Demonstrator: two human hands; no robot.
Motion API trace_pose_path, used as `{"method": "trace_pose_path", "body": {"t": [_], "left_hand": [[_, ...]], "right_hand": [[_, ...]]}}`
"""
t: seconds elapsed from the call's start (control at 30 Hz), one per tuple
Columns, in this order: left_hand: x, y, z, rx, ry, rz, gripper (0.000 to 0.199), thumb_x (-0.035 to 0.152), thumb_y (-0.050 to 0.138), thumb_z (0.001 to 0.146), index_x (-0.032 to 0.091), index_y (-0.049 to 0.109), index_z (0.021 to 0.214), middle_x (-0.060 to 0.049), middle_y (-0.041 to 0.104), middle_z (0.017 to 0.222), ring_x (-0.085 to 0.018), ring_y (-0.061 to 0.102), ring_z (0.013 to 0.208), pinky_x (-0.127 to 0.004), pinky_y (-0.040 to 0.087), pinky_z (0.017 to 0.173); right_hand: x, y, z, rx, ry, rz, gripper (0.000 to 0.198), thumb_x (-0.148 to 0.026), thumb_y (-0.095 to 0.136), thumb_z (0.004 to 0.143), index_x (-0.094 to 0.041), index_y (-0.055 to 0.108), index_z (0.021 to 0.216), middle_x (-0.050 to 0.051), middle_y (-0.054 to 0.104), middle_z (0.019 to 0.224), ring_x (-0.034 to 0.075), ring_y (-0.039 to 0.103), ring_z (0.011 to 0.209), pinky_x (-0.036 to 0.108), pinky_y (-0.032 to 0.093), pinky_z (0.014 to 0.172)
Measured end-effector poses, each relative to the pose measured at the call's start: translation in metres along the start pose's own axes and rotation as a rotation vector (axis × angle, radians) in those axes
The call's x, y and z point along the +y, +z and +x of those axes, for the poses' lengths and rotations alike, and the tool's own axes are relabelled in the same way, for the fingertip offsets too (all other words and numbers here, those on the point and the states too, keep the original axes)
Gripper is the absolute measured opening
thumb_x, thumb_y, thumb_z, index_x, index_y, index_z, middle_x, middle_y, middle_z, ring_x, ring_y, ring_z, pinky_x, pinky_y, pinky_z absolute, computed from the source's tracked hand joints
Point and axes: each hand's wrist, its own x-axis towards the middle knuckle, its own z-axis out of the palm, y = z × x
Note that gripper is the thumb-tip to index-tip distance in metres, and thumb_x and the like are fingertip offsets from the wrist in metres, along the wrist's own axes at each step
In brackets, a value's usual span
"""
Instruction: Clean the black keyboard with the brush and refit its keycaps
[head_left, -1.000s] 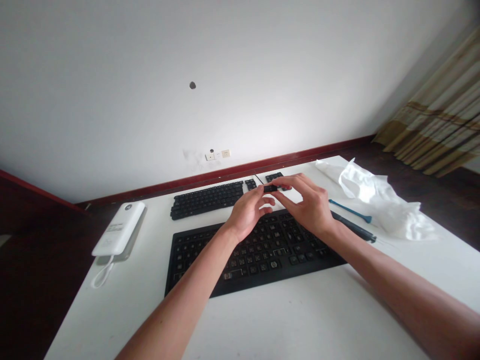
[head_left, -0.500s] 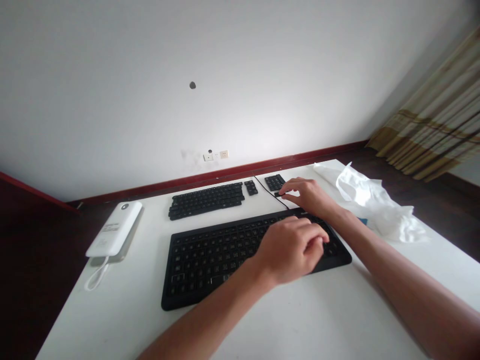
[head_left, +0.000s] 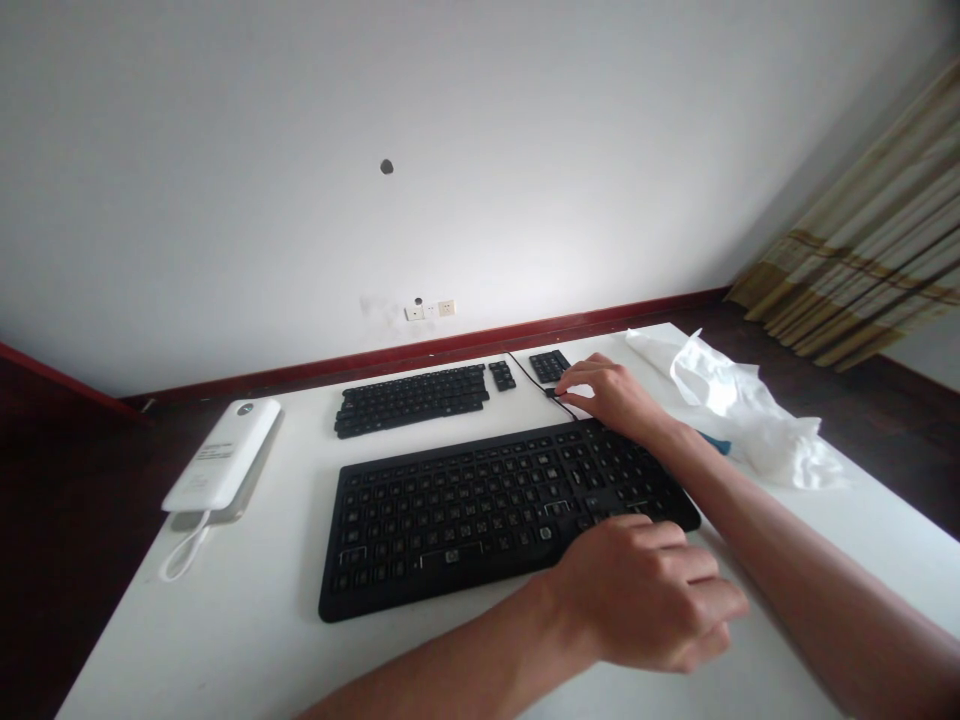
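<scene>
A black keyboard base (head_left: 450, 510) lies on the white table (head_left: 247, 640), its key positions bare of caps. Behind it are rows of loose black keycaps (head_left: 412, 398), a small group of keycaps (head_left: 502, 376) and a number-pad block of keycaps (head_left: 548, 365). My right hand (head_left: 609, 392) reaches over the base's far right side, thumb and forefinger pinched on a small black keycap (head_left: 553, 392) in front of the number-pad block. By the base's near right edge hovers my left hand (head_left: 664, 595), fingers curled; whatever they hold is hidden.
A white power bank (head_left: 223, 455) with a strap stands at the left. Crumpled white plastic (head_left: 750, 410) lies at the right, near a blue object (head_left: 716, 443) partly covered by my right arm. A black cable (head_left: 532, 377) runs to the back edge. Beyond is the wall.
My left hand has moved off the keyboard base, right and toward me, uncovering its keys' sites. My right hand has shifted slightly to the left near the number-pad keycaps.
</scene>
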Motion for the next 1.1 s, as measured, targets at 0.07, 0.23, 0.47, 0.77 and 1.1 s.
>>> {"method": "trace_pose_path", "body": {"t": [0.07, 0.23, 0.47, 0.77, 1.1], "left_hand": [[0.001, 0.001, 0.000, 0.003, 0.007, -0.006, 0.025, 0.028, 0.052, 0.099, 0.021, 0.073, 0.089, -0.003, 0.068, 0.083, -0.017, 0.060, 0.079, -0.030, 0.041, 0.065], [0.003, 0.004, 0.000, 0.005, 0.020, 0.007, 0.024, 0.030, 0.053, 0.099, 0.021, 0.073, 0.089, -0.003, 0.067, 0.083, -0.017, 0.060, 0.080, -0.030, 0.041, 0.066], [0.005, 0.009, 0.000, 0.026, 0.045, -0.015, 0.023, 0.030, 0.054, 0.098, 0.020, 0.073, 0.090, -0.003, 0.068, 0.086, -0.017, 0.061, 0.082, -0.031, 0.041, 0.065], [0.006, 0.009, -0.001, 0.014, 0.050, -0.014, 0.023, 0.029, 0.053, 0.099, 0.021, 0.073, 0.091, -0.003, 0.069, 0.087, -0.017, 0.061, 0.084, -0.031, 0.040, 0.066], [0.005, 0.006, 0.000, -0.029, 0.059, 0.014, 0.022, 0.030, 0.054, 0.099, 0.021, 0.072, 0.091, -0.004, 0.069, 0.090, -0.018, 0.061, 0.085, -0.030, 0.041, 0.066]], "right_hand": [[-0.001, 0.001, 0.000, 0.010, -0.011, 0.006, 0.011, -0.028, 0.072, 0.093, -0.024, 0.080, 0.087, 0.006, 0.080, 0.097, 0.027, 0.068, 0.093, 0.045, 0.054, 0.088], [0.005, 0.005, 0.001, 0.030, -0.008, -0.009, 0.011, -0.028, 0.072, 0.094, -0.023, 0.080, 0.088, 0.006, 0.079, 0.099, 0.026, 0.066, 0.094, 0.043, 0.053, 0.088], [0.012, 0.009, 0.003, 0.034, 0.006, -0.038, 0.011, -0.030, 0.073, 0.092, -0.023, 0.080, 0.087, 0.005, 0.078, 0.096, 0.026, 0.065, 0.092, 0.042, 0.052, 0.088], [0.010, 0.012, 0.005, 0.059, 0.030, -0.040, 0.008, -0.029, 0.075, 0.091, -0.023, 0.080, 0.086, 0.007, 0.077, 0.096, 0.028, 0.064, 0.095, 0.043, 0.052, 0.088], [0.011, 0.010, 0.005, 0.051, 0.034, -0.067, 0.006, -0.029, 0.077, 0.090, -0.023, 0.077, 0.086, 0.006, 0.077, 0.096, 0.027, 0.064, 0.094, 0.042, 0.052, 0.088]]}}
